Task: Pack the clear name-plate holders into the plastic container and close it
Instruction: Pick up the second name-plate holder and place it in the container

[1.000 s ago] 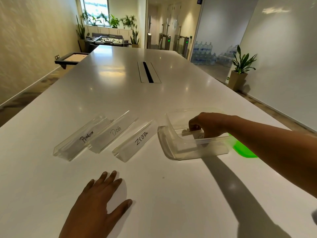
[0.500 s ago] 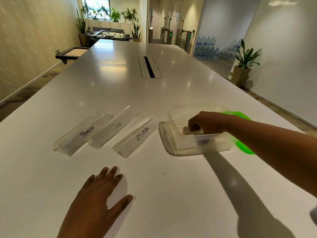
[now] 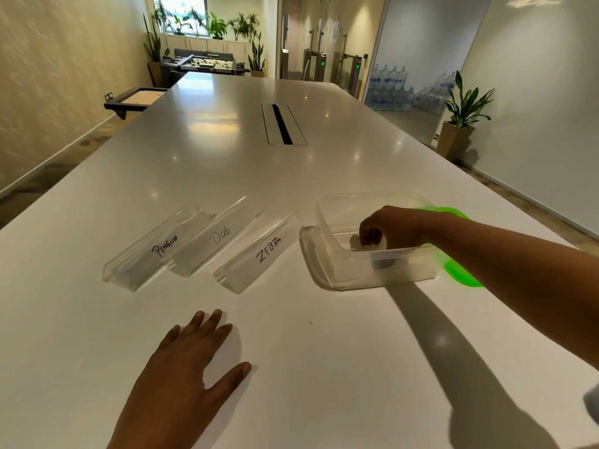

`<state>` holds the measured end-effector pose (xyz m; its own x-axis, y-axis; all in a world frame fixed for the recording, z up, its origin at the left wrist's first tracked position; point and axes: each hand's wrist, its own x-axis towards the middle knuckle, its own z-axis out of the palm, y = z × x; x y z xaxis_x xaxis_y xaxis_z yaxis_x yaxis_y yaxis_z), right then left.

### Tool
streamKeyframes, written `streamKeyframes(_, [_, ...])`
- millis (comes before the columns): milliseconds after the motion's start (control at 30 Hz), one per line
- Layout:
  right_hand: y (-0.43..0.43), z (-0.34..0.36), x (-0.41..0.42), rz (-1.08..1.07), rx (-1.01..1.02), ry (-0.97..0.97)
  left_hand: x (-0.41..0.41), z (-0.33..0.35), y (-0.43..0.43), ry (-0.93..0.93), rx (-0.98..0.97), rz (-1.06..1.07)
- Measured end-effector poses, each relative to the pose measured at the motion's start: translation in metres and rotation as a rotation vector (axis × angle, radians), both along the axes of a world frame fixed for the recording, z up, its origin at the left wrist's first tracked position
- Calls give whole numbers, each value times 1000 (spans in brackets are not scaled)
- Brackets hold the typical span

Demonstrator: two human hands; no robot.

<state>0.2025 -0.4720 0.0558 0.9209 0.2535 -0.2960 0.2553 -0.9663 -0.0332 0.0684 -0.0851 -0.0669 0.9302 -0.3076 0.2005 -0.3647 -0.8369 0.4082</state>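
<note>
Three clear name-plate holders lie side by side on the white table (image 3: 324, 367), lettered PENGUIN (image 3: 152, 251), DOG (image 3: 214, 241) and ZEBRA (image 3: 259, 257). To their right stands the clear plastic container (image 3: 372, 197), without its lid. My right hand (image 3: 395, 228) reaches into it, fingers curled on a fourth clear holder (image 3: 340, 273) that lies along the container's near side; its curved end sticks out at the left. The green lid (image 3: 460, 277) lies flat just right of the container, partly under my forearm. Near me, my left hand (image 3: 181, 380) rests flat on the table, fingers spread.
A cable slot (image 3: 280, 124) runs along the table's middle, farther away. A potted plant (image 3: 460, 124) stands on the floor beyond the right edge. A dark side table (image 3: 136, 100) sits past the left edge.
My right hand has sunk a little deeper into the container with the holder. The left hand and the three holders on the table have stayed put.
</note>
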Motion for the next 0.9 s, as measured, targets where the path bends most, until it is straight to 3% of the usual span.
streamKeyframes(167, [5, 27, -8, -65, 234, -178, -1, -1, 0, 8, 6, 7])
streamKeyframes(367, [48, 54, -53, -68, 610, -582, -4, 6, -2, 31, 8, 17])
streamKeyframes(500, [94, 26, -102, 94, 773, -789, -7, 8, 0, 51, 31, 19])
streamKeyframes(633, [129, -33, -138, 88, 744, -663, -8, 8, 0, 64, 38, 34])
streamKeyframes(900, [135, -99, -145, -171, 403, -425, -11, 9, -1, 56, 37, 38])
